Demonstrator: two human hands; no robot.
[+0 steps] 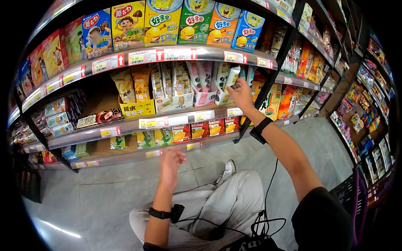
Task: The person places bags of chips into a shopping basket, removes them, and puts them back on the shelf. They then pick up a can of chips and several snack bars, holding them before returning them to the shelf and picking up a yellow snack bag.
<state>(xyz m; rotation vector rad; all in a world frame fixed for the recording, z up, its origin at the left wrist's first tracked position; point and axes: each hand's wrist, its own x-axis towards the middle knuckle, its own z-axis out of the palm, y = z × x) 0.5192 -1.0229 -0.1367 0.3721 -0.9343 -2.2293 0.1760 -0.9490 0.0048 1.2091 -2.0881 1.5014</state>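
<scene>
My right hand (242,93) reaches to the middle shelf, its fingers closed on the lower part of a slim white and green snack packet (233,76). The packet stands upright over a small open display box (223,98), with similar packets behind it. Directly left is a pink and white box (204,98) of pink stick packets. My left hand (172,162) hangs in front of the bottom shelf, fingers loosely bent and slightly apart, holding nothing that I can see. Each wrist wears a black strap with a small device.
A yellow box (137,108) of snack bags and a white box (173,103) of wrapped bars share the middle shelf. Colourful biscuit boxes (163,23) line the shelf above. A black upright (268,88) stands right of my right hand. Black cables (264,224) cross my lap.
</scene>
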